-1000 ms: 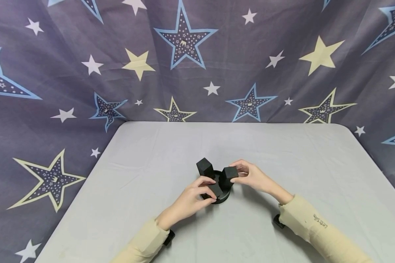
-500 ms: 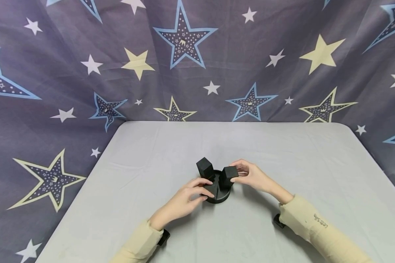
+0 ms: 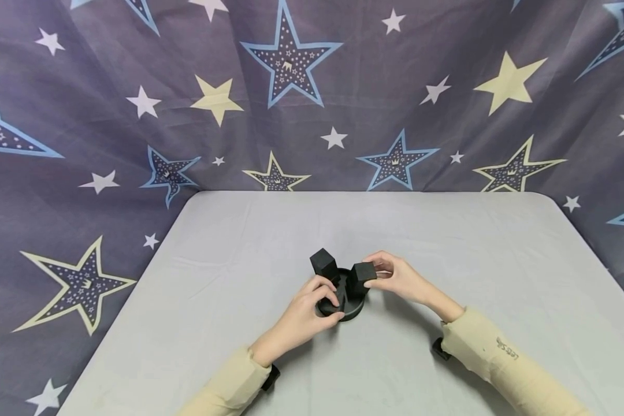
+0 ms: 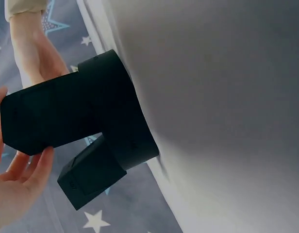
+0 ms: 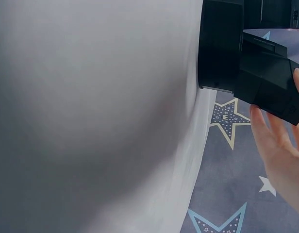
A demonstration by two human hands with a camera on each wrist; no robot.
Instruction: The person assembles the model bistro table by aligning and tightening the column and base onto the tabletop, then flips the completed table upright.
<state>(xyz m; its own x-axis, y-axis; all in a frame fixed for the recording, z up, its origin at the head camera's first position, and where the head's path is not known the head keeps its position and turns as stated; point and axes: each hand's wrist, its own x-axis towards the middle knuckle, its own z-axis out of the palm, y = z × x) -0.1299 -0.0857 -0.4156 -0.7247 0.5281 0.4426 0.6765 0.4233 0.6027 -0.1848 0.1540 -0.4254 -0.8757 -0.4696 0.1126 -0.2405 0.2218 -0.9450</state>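
Note:
A round black base (image 3: 355, 312) stands near the middle of the table in the head view, with three angular black blocks rising from it. My left hand (image 3: 303, 312) grips the near-left block (image 4: 47, 116) by its upper end, fingers on one side and thumb on the other. Around the top of the right block (image 3: 363, 276), my right hand (image 3: 397, 281) curls its fingers and thumb. The back-left block (image 3: 323, 263) leans outward with no hand on it. In the head view, the left fingers hide most of the near-left block.
A pale grey cloth covers the table (image 3: 437, 231). Behind it hangs a dark curtain (image 3: 343, 75) printed with stars. Both forearms come in from the near edge, each with a small black wrist device below its sleeve.
My left hand slid back slightly with its fingers loosened, then came forward and curled round the near-left block again. The right hand keeps its hold in the same place.

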